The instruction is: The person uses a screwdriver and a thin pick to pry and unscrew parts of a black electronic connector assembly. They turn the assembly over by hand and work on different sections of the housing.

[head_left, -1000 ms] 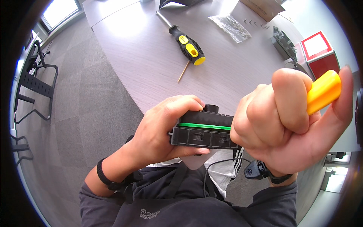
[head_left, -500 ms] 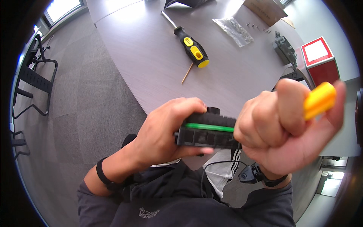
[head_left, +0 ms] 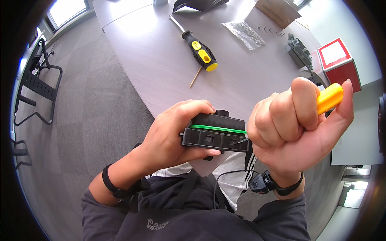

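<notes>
My left hand (head_left: 167, 130) is closed around the left end of a black plastic housing (head_left: 197, 137), thumb below and fingers over the top. A bright green strip (head_left: 215, 128) runs along the housing, and a round black knob (head_left: 222, 113) stands on its upper side. In my right hand (head_left: 291, 124), closed in a fist, is a yellow-handled screwdriver (head_left: 330, 99). Its thin metal tip shows at a recess near the housing's right end; the fist hides most of the shaft. Whether the tip touches the recess I cannot tell.
On the table (head_left: 161, 72) lie a black-and-yellow screwdriver (head_left: 203, 54), a thin wooden stick (head_left: 195, 77), a clear plastic bag (head_left: 245, 34) and several screws (head_left: 270, 29). A grey housing part (head_left: 298, 52), a red-and-white box (head_left: 339, 60) and a cardboard box (head_left: 277, 13) stand farther right.
The housing has shifted slightly left and up in view, and my right fist has moved left. The screwdriver's tip now shows beside the housing's recess, where the fist hid it before.
</notes>
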